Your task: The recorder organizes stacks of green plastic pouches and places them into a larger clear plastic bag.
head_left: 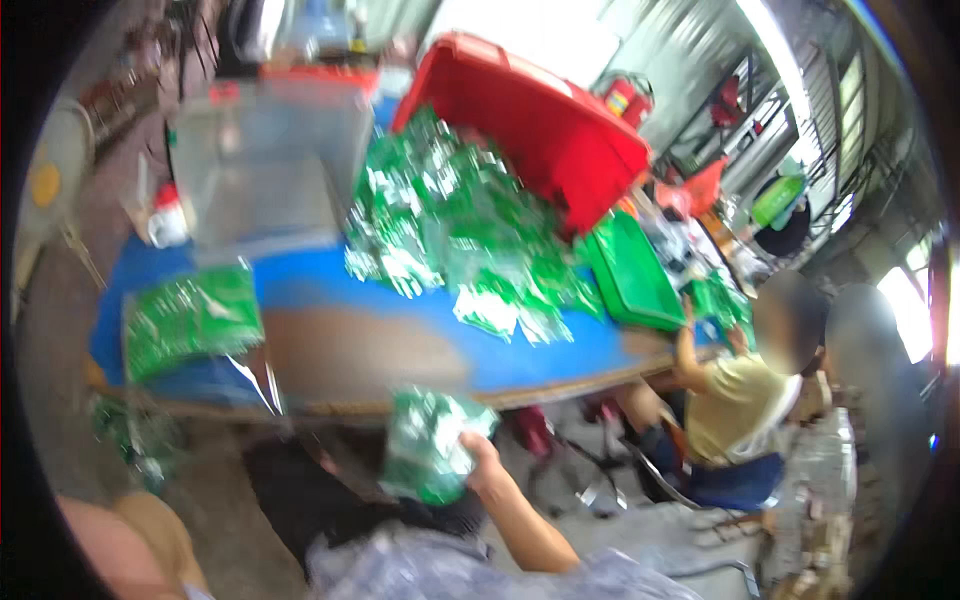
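Note:
My right hand (481, 462) is closed on the edge of a clear plastic bag (430, 440) with green in it, in front of the table's near edge. My left hand does not show. Beyond, a large heap of shiny green-and-clear plastic bags (470, 225) covers the middle and back of the blue table top (330, 275). A flat green packet (192, 315) in clear film lies at the table's left end. The picture is smeared, so small details on the bags cannot be made out.
Behind the heap a red bin (540, 120) lies tipped. A greyish translucent tub (270, 165) stands at the back left and a green tray (632, 270) at the right. A seated person (735, 400) works at the table's right end. More bags (140, 440) hang low at the left.

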The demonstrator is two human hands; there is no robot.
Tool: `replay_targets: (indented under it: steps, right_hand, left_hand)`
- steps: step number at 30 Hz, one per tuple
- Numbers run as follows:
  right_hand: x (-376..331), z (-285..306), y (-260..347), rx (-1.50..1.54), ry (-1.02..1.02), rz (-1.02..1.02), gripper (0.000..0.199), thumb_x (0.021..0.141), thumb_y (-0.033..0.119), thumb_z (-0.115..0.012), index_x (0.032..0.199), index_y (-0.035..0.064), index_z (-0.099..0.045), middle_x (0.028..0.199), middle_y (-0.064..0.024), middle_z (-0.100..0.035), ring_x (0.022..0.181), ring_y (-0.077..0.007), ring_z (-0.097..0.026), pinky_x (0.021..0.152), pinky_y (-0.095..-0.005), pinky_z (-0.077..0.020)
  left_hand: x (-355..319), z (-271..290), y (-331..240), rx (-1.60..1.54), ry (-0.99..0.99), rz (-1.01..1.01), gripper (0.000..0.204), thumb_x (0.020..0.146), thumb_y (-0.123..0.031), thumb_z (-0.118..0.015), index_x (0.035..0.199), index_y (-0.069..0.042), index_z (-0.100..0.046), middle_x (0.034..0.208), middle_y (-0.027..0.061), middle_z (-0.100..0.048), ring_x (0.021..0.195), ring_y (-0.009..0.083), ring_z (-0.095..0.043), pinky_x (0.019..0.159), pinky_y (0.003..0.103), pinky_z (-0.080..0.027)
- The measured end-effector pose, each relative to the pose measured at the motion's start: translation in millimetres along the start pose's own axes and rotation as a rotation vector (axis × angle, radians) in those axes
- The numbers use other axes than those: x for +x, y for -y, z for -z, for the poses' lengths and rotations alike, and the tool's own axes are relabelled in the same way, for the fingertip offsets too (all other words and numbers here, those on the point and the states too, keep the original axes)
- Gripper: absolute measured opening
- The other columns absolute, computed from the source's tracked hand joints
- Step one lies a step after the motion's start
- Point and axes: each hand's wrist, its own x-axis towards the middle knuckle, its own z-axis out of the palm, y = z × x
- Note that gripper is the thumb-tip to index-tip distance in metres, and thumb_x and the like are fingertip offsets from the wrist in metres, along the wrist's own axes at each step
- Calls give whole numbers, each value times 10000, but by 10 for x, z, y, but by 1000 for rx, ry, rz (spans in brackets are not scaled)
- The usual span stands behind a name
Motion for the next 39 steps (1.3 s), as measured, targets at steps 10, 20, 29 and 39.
replay_targets:
  steps: [10,20,29,39]
  right_hand:
    - [-566,-183,30,-145,205,27,598,877,274,-613,1385,-2,-461,1250,-124,-623,1146,-265,-617,977,-448,-510]
    - [284,42,-247,-6,31,139,692,766,379,-765,1308,17,-535,1177,-104,-657,1052,-267,-655,917,-438,-546]
    - [186,-194,-68,-16,222,115,719,789,415,-737,1335,0,-523,1204,-119,-658,1066,-265,-660,954,-414,-531]
    - [99,-596,-128,-39,272,64,754,760,311,-794,1364,-6,-473,1194,-111,-628,1070,-226,-630,924,-355,-517]
  left_hand:
    - [1057,985,297,515,87,-724,713,888,-382,-622,1332,147,-446,1181,233,-590,1085,300,-575,966,391,-459]
    - [667,925,-205,684,420,-543,709,900,-418,-574,1295,163,-475,1097,205,-622,1016,263,-585,934,371,-465]
    - [-844,1395,156,778,1069,449,680,722,-63,-806,1349,-58,-542,1433,212,-427,1360,400,-400,1130,502,-340]
    - [-1561,1983,525,1074,1169,194,563,743,92,-614,1289,-37,-576,1288,190,-534,1226,387,-514,1027,503,-428]
